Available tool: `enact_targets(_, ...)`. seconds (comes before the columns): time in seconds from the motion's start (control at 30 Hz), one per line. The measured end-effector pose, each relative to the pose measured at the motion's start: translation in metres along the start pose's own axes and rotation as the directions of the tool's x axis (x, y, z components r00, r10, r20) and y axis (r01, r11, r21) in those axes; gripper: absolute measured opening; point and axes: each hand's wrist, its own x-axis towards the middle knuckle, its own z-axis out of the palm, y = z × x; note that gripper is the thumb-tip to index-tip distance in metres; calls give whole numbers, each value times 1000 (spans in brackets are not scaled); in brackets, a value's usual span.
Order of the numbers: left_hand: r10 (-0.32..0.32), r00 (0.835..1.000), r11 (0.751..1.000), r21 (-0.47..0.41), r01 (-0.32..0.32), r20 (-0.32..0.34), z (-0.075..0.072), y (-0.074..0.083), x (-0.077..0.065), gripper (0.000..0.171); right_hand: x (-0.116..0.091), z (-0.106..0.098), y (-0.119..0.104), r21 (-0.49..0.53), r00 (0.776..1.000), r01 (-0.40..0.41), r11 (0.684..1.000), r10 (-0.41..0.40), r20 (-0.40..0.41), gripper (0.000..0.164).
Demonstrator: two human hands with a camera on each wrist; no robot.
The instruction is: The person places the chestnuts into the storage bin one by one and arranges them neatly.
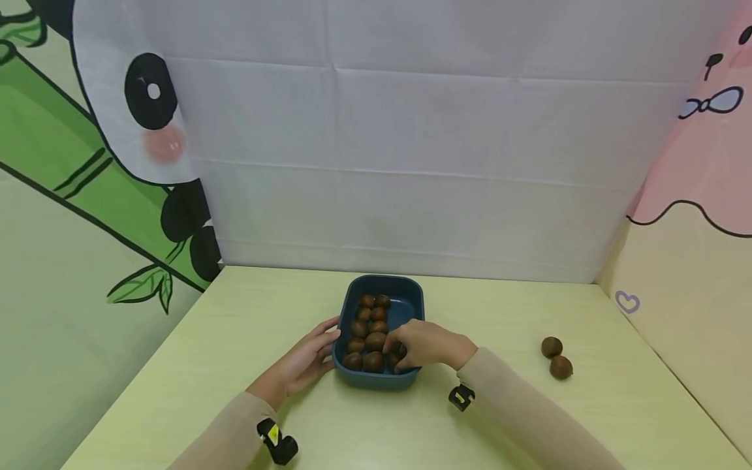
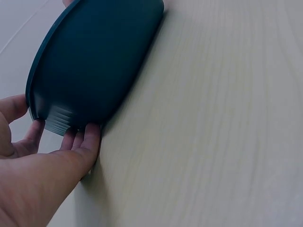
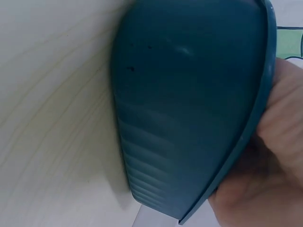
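Note:
A dark blue-green plastic box stands on the table, with several round brown nuts lined up in rows along its left and middle. My left hand is at the box's left side; in the left wrist view its fingers rest against the outer wall. Over the box's right wall reaches my right hand. Its curled fingers and thumb hold a brown nut in the near right corner, partly covered by the fingers. In the right wrist view the box wall hides the fingertips.
Two more round brown nuts, a farther one and a nearer one, lie together on the pale wooden table at the right. A white cloth-like wall rises behind the table, with cartoon-printed panels at both sides.

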Motion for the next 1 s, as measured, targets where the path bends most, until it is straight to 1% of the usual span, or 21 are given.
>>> enact_targets(0.3,6,1000,1000,3,-6,2,-1,-2,1,63,0,1,4,64,1000,10,998,-10,14,27)
enact_targets(0.47,3,1000,1000,-1,-3,1,-1,-2,1,63,0,1,5,78,1000,23,997,-24,15,27)
enact_targets(0.7,4,1000,1000,4,-4,7,0,-1,0,62,-5,-3,4,48,996,92,995,-91,-26,28)
enact_targets(0.87,5,1000,1000,1,-5,5,0,-2,0,62,-15,-11,5,61,993,108,992,-105,-52,29)
enact_targets(1.0,3,1000,1000,-3,-3,6,-1,-3,1,62,-25,-16,7,35,990,122,992,-119,-80,27)
